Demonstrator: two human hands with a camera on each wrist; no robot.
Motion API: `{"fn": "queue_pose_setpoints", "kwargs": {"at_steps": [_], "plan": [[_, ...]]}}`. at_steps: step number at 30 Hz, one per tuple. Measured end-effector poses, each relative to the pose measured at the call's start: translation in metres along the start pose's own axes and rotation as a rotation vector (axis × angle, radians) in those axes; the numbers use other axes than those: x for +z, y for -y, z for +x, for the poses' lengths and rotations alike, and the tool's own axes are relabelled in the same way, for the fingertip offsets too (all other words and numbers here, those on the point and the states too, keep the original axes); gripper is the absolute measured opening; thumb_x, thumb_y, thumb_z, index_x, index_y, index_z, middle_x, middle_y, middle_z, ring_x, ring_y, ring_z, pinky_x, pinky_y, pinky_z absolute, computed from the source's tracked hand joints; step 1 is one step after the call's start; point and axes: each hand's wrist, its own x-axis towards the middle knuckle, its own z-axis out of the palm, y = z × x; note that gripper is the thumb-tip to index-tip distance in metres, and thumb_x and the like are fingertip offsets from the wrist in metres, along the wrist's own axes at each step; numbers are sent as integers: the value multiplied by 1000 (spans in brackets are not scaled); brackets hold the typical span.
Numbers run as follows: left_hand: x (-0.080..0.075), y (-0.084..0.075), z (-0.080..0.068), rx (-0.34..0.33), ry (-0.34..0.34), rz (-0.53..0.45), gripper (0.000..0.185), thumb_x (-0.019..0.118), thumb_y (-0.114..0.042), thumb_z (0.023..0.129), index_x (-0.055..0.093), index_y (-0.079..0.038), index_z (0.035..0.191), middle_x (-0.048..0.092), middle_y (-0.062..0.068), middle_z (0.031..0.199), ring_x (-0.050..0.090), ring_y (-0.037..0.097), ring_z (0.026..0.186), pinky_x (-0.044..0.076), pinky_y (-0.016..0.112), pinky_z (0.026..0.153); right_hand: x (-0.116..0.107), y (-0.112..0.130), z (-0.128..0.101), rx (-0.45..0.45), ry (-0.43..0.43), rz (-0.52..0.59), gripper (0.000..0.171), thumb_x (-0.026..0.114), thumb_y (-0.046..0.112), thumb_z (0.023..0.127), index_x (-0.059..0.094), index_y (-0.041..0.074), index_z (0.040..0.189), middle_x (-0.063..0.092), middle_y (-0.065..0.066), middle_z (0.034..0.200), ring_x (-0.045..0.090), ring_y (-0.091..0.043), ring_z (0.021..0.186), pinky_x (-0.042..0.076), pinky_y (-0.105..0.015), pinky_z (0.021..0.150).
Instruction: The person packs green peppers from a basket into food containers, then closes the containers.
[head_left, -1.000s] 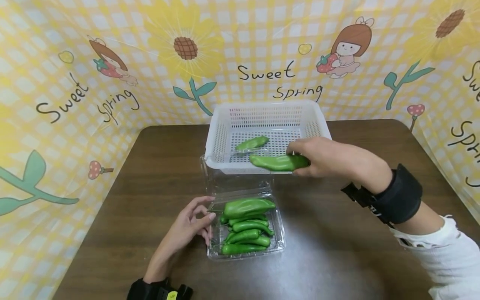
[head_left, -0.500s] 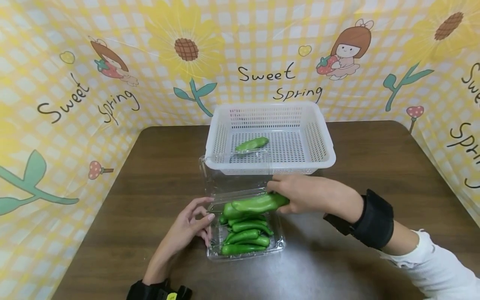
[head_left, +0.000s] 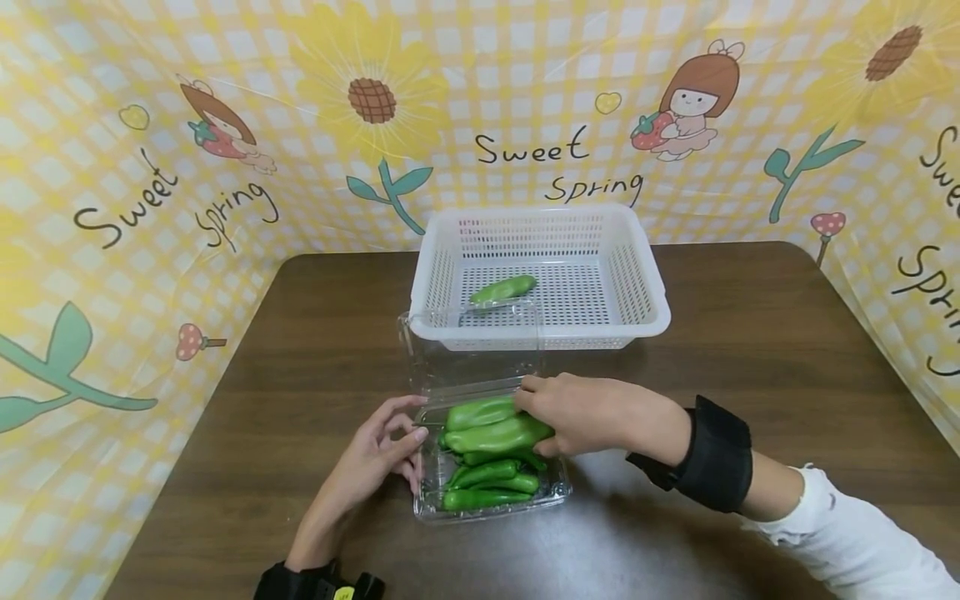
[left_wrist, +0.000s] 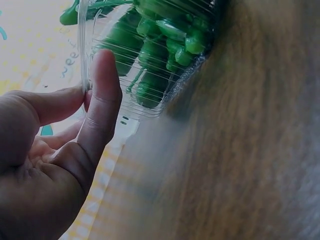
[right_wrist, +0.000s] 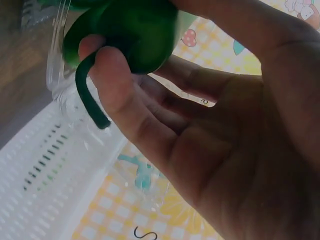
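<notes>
My left hand (head_left: 375,454) pinches the left rim of a clear plastic clamshell box (head_left: 501,517), thumb on one side and a finger on the other in the left wrist view. The box stands with its lid (head_left: 476,362) folded back, and several green peppers (head_left: 483,498) lie side by side inside. Over its far half, my right hand (head_left: 588,415) grips a large light-green pepper (head_left: 498,435) by its right end, lying across the others. That pepper's curved stem (right_wrist: 86,95) sticks out past the fingertips in the right wrist view.
Behind the box stands a white perforated basket (head_left: 607,332) holding one green pepper (head_left: 502,289). The lid's far edge overlaps the basket's front in the head view. A yellow checked cloth (head_left: 495,67) rises behind and beside the brown table (head_left: 300,333).
My right hand has taken the large pepper from the basket toward me and down into the box, beside the one at the back. My left hand has stayed at the box's rim.
</notes>
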Motion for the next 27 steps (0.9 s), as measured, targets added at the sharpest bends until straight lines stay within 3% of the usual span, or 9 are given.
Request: {"fn": "queue_pose_setpoints", "kwargs": {"at_steps": [5,14,27], "plan": [[0,0,0,-2,-3,2,49,55,-9,102,33,-1,145,50,31,93,67,19,60,57,50,53,7,7,6,10,12,-34,42,75,28,89,59,6,122,57,-5,109,54,-11,75,49,-24,66],[0,1,-1,5,-1,2,48,54,-10,103,33,-1,145,50,29,92,67,20,61,57,50,53,19,12,11,-11,-68,-122,45,77,29,87,58,4,119,56,-6,106,60,-16,78,54,-28,69],[0,2,1,1,1,17,47,53,-11,103,33,-2,145,48,37,93,67,22,60,56,51,53,32,11,12,-70,-175,-120,44,79,25,85,55,4,115,53,-4,99,57,-13,75,54,-25,67]]}}
